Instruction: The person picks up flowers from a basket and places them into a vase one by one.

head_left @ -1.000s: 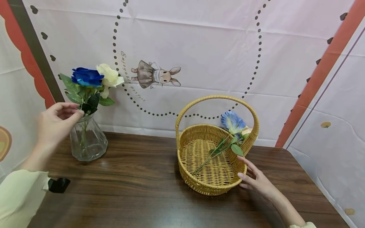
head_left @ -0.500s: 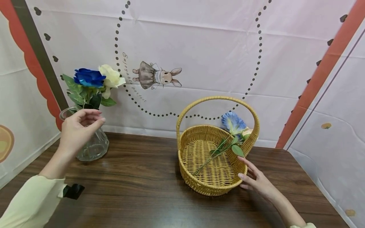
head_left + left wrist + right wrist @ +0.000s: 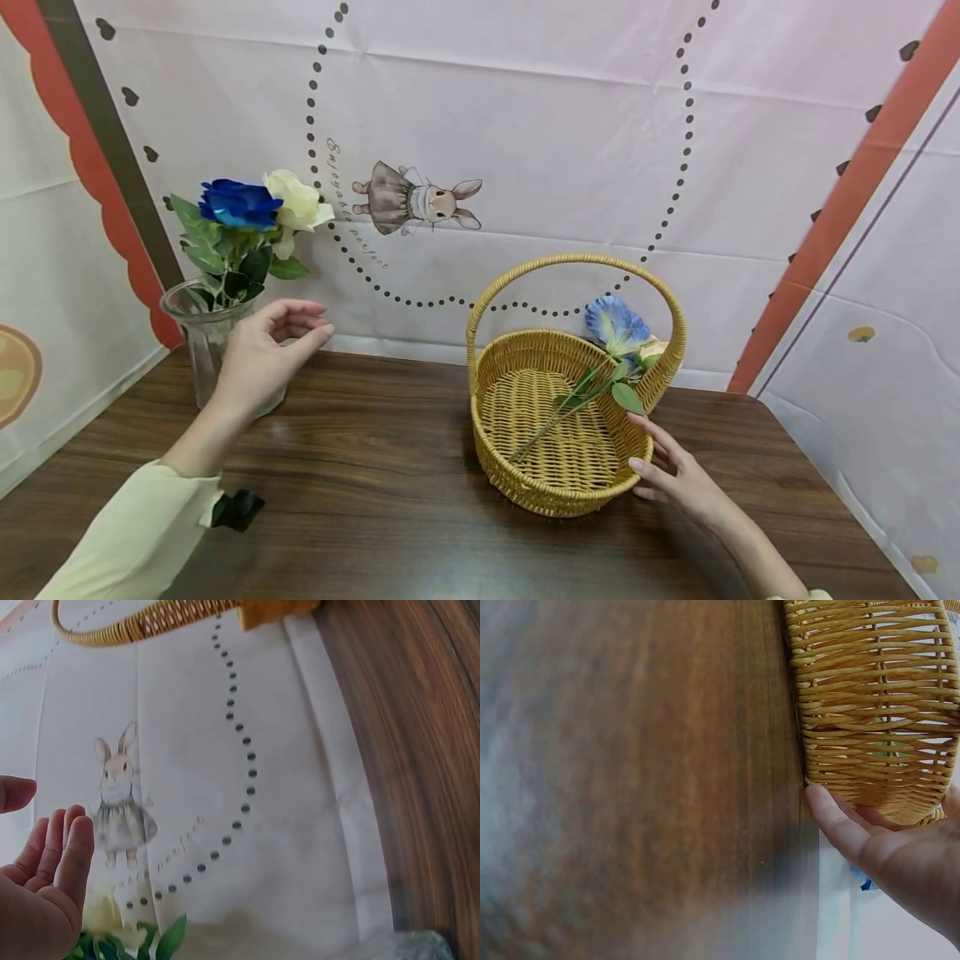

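White printed cloth (image 3: 555, 167) backs a dark wooden table (image 3: 360, 500); toward nine o'clock stands a glass vase (image 3: 202, 358) holding a blue flower (image 3: 240, 204) and a cream flower (image 3: 296, 200); toward five o'clock sits a wicker basket (image 3: 517, 354), where a pale-blue flower (image 3: 615, 325) and a peach flower (image 3: 649, 347) lie, stems (image 3: 536, 438) toward its eight o'clock, heads over its rim at one o'clock; the left hand (image 3: 262, 354) hangs at the vase's three o'clock, grip apart, holding nothing; the right hand (image 3: 686, 483) rests against the basket's outer side at four o'clock, grip spread, not clamped; with flowers in both containers, the step looks like arranging, the left hand between grasps; the next move probably calls for a light pinch on the stems, basket kept steady.
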### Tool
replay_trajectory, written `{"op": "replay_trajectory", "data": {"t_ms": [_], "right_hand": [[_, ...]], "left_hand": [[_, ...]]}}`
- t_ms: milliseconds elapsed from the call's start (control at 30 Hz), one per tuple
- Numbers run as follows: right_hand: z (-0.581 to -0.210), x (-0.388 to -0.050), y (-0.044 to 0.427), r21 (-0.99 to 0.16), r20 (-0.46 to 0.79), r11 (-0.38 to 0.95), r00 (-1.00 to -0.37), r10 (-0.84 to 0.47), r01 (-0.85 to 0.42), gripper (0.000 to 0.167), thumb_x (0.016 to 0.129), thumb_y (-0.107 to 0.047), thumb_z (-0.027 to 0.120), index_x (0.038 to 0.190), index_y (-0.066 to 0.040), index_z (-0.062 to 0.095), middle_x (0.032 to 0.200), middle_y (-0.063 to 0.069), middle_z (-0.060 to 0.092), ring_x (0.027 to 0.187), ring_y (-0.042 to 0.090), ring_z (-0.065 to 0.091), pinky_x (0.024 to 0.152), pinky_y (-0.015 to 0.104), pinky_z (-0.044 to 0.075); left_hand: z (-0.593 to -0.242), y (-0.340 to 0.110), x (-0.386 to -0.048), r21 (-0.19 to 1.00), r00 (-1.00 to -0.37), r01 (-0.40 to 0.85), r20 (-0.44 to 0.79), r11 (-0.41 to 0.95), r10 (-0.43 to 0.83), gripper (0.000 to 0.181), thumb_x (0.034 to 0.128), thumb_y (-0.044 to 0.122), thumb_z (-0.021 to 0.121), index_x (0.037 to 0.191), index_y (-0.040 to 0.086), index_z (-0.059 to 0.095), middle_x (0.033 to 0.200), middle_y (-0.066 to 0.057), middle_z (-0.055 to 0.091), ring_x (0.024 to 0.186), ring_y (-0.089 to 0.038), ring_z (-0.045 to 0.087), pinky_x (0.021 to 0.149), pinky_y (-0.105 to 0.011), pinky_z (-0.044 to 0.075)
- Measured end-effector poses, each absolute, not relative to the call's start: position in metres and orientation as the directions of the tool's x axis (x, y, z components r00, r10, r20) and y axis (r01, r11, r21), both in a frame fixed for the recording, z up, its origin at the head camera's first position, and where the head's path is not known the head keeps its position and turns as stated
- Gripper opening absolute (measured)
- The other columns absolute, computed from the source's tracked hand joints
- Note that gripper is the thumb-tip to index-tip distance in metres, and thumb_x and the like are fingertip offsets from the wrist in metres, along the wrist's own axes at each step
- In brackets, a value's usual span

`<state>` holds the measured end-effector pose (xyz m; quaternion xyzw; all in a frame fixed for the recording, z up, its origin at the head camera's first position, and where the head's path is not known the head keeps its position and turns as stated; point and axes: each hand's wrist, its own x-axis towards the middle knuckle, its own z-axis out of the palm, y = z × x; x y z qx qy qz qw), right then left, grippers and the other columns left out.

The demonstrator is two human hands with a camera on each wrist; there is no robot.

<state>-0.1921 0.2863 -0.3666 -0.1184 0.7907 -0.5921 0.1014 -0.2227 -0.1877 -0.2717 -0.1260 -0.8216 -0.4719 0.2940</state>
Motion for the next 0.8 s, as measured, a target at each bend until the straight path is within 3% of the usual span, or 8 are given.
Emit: {"op": "replay_trajectory", "data": {"t_ms": [267, 567, 800], "right_hand": [[-0.368, -0.191, 0.287, -0.961, -0.031, 0.27, -0.956, -0.292, -0.052, 0.06, 0.095, -0.014, 0.047, 0.145, -0.013, 0.014, 0.145, 0.031, 0.004, 0.125, 0.049, 0.022, 0.08, 0.041, 0.05], [-0.367, -0.191, 0.288, -0.964, -0.005, 0.253, -0.95, -0.313, -0.078, 0.059, 0.096, -0.013, 0.045, 0.146, -0.018, 0.015, 0.143, 0.034, 0.003, 0.124, 0.048, 0.023, 0.08, 0.041, 0.05], [-0.368, -0.192, 0.287, -0.965, -0.006, 0.251, -0.949, -0.316, -0.078, 0.059, 0.096, -0.013, 0.045, 0.146, -0.017, 0.014, 0.143, 0.034, 0.004, 0.124, 0.048, 0.024, 0.08, 0.042, 0.05]], "left_hand": [[-0.272, -0.162, -0.223, 0.747, -0.847, 0.458, 0.531, 0.481, -0.018, 0.027, 0.0835, 0.015, 0.066, 0.104, -0.001, 0.061, 0.091, -0.013, 0.065, 0.074, 0.001, 0.058, 0.064, -0.015, 0.046], [-0.274, -0.126, -0.225, 0.781, -0.879, 0.452, 0.472, 0.43, 0.067, 0.028, 0.0817, 0.016, 0.068, 0.105, 0.002, 0.061, 0.094, -0.011, 0.065, 0.081, -0.014, 0.06, 0.072, -0.023, 0.048], [-0.274, -0.1, -0.227, 0.788, -0.867, 0.494, 0.478, 0.366, 0.141, 0.026, 0.0791, 0.012, 0.069, 0.103, 0.003, 0.062, 0.091, -0.009, 0.066, 0.079, -0.017, 0.061, 0.071, -0.029, 0.049]]}}
